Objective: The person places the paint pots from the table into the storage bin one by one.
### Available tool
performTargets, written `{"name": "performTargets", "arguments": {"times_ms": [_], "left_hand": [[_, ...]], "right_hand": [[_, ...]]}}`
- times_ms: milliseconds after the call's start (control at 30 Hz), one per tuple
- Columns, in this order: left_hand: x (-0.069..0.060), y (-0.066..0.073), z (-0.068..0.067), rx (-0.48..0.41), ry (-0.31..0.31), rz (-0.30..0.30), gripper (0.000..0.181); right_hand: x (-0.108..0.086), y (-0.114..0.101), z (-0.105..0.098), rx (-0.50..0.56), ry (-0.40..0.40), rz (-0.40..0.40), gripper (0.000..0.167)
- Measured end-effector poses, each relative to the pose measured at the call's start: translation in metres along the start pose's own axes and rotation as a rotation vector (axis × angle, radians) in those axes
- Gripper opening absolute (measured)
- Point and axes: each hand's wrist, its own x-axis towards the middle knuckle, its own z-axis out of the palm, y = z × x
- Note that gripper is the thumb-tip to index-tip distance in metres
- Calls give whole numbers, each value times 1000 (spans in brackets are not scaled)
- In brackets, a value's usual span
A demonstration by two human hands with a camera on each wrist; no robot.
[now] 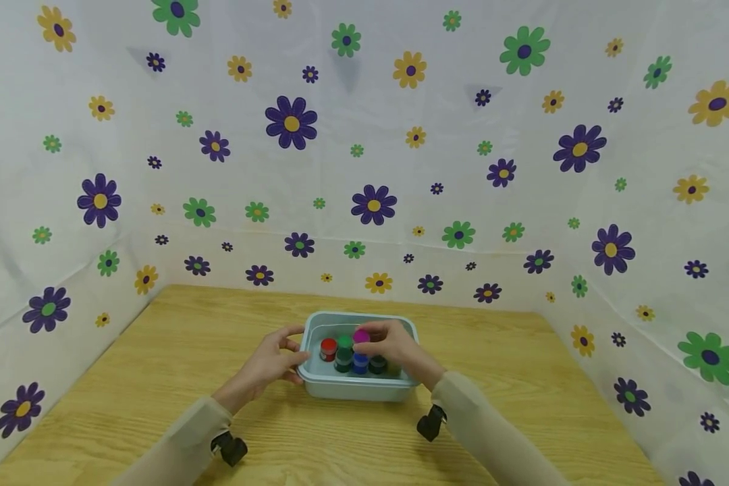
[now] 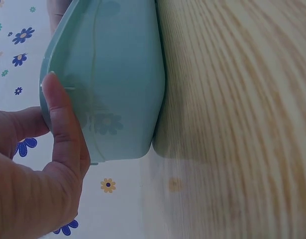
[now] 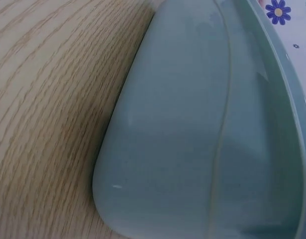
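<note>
A light blue plastic tub (image 1: 358, 390) stands on the table with several small paint jars in it. My left hand (image 1: 270, 361) grips its left rim; the left wrist view shows the thumb and fingers of that hand (image 2: 58, 144) on either side of the rim. Over the inside of the tub, my right hand (image 1: 395, 345) pinches a magenta paint jar (image 1: 361, 336). Near it are a red jar (image 1: 329, 349), a green jar (image 1: 345, 343), a blue jar (image 1: 360, 363) and dark jars, partly hidden by the right hand. The right wrist view shows only the tub's outer wall (image 3: 167, 124).
The wooden table (image 1: 219, 317) extends around the tub on all sides. Behind it and at both sides hangs a white flower-patterned sheet (image 1: 340, 175). A black wrist camera (image 1: 229, 447) is strapped to each sleeve.
</note>
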Motion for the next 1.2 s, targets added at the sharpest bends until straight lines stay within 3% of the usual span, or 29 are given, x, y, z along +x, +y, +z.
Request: {"name": "performTargets", "arguments": {"times_ms": [233, 500, 667, 1200], "left_hand": [[0, -1, -2, 9, -15, 20, 57], [-1, -2, -2, -5, -10, 9, 58], [0, -2, -1, -4, -26, 16, 58], [2, -6, 0, 4, -10, 9, 57]], "right_hand": [[6, -4, 5, -72, -5, 0, 46], [13, -9, 26, -98, -50, -90, 41], [18, -11, 39, -169, -66, -137, 38], [34, -10, 54, -297, -58, -100, 34]]}}
